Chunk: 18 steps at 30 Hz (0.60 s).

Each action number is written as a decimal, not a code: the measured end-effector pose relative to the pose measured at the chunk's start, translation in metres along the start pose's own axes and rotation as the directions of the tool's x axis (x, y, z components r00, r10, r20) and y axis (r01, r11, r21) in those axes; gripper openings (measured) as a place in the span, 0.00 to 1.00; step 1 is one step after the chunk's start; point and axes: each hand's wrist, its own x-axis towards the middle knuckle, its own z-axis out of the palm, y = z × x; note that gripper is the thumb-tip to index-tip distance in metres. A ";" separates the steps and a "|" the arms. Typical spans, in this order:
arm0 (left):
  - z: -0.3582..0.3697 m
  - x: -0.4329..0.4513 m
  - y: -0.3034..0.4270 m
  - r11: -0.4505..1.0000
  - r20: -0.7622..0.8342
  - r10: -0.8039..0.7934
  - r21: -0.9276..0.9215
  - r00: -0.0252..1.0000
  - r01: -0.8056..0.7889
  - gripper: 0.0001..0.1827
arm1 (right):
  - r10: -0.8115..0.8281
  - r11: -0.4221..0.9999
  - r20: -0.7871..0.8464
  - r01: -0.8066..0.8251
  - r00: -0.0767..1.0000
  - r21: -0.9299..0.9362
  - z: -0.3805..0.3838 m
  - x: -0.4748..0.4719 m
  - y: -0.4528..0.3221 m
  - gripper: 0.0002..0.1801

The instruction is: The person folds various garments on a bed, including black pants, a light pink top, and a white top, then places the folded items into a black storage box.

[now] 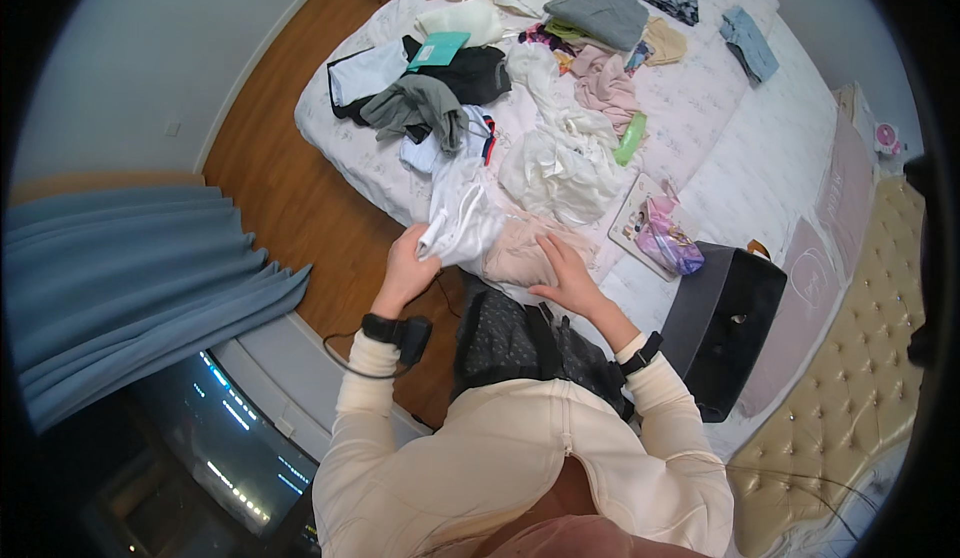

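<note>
My left hand (409,269) pinches the near edge of a white garment (469,217), which stretches away from me over the corner of the bed. Fingers apart, my right hand (566,273) rests on a pale pink cloth (517,254) beside it. Just beyond lies a crumpled sheer white fabric (559,172). A grey garment (424,104) and a white one with red and navy trim (480,134) are heaped past the white garment's far end.
A black and grey storage box (724,329) stands on the bed at right, near a shiny purple package (667,235) on a printed board. Several clothes, a folded grey one (596,14) among them, cover the far bed. The tufted headboard (840,378) borders the right; a lit screen (247,438) is lower left.
</note>
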 end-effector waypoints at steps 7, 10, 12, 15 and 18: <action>0.011 -0.059 0.088 0.946 0.503 0.326 -0.178 0.801 -0.273 0.22 | -0.415 0.909 -0.213 0.398 0.884 -0.121 -0.037 -0.030 -0.096 0.46; 0.032 -0.068 0.090 0.891 0.605 0.142 -0.423 0.783 0.165 0.24 | -0.379 0.923 -0.291 0.382 0.878 -0.048 -0.042 -0.049 -0.097 0.34; 0.049 -0.072 0.085 0.827 0.598 0.074 -0.484 0.798 0.286 0.23 | -0.369 0.929 -0.211 0.358 0.905 -0.092 -0.050 -0.062 -0.086 0.30; 0.074 -0.078 0.076 0.730 0.481 -0.141 -0.540 0.865 0.420 0.22 | -0.420 0.905 -0.180 0.397 0.890 -0.152 -0.057 -0.083 -0.074 0.21; 0.075 -0.075 0.069 0.571 0.251 -0.228 -0.748 0.941 0.338 0.22 | -0.452 0.885 -0.092 0.433 0.887 -0.170 -0.066 -0.103 -0.069 0.20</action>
